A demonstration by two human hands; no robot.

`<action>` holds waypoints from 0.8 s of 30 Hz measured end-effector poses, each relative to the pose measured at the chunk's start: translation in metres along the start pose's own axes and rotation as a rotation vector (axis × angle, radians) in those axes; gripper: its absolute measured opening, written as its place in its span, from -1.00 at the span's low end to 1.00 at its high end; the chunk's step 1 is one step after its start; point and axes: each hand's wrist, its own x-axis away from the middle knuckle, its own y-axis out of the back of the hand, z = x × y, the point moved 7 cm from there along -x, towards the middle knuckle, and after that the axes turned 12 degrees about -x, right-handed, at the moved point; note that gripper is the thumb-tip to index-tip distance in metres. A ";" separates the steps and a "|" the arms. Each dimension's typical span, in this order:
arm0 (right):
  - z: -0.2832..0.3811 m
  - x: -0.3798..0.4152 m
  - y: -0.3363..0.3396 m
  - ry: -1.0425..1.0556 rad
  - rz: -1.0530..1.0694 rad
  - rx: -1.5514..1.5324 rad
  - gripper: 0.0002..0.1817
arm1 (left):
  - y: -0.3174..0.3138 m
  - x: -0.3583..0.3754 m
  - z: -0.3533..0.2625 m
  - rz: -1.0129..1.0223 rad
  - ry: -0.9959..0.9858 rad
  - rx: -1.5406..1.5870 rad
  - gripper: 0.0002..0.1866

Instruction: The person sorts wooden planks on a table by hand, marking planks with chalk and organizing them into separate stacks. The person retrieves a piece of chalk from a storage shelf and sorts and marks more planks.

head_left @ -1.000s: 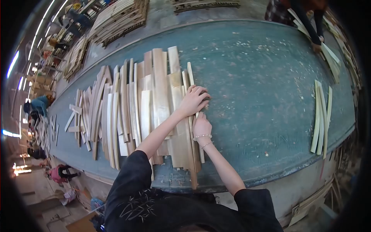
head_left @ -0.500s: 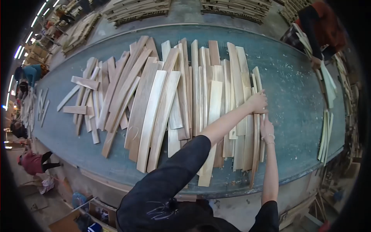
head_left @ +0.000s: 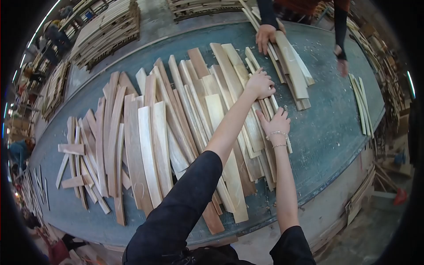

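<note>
Many long wooden strips [head_left: 131, 145] lie side by side in a rough row on a blue-green table [head_left: 327, 145]. My left hand [head_left: 260, 84] has its fingers curled over the upper part of some narrow strips [head_left: 267, 108] at the row's right edge. Nearer to me, my right hand [head_left: 277, 124] rests on the same narrow strips with fingers and thumb apart. A bracelet circles that wrist. What lies under both palms is hidden.
Across the table a person's hand [head_left: 267, 36] holds several boards [head_left: 291, 66] resting at the far edge. That person's other hand [head_left: 342, 66] hangs over the tabletop. Thin strips [head_left: 361, 104] lie at the right end. Stacked lumber [head_left: 106, 35] stands beyond the table.
The view has turned to the right. My right hand has gone from closed on the strips' edge to spread over them. The person opposite has brought boards onto the table's far side.
</note>
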 end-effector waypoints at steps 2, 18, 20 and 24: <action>-0.003 0.002 -0.003 0.014 -0.026 -0.022 -0.13 | -0.006 0.000 -0.001 0.030 -0.008 -0.003 -0.69; 0.040 0.011 -0.022 0.176 0.209 -0.016 -0.31 | 0.017 0.046 0.035 0.069 0.023 0.097 -0.70; 0.062 0.038 -0.027 0.179 0.233 -0.049 -0.33 | 0.028 0.073 0.041 0.110 0.006 0.088 -0.69; 0.120 0.116 -0.053 0.246 0.305 -0.216 -0.43 | 0.051 0.167 0.063 0.213 -0.028 0.030 -0.68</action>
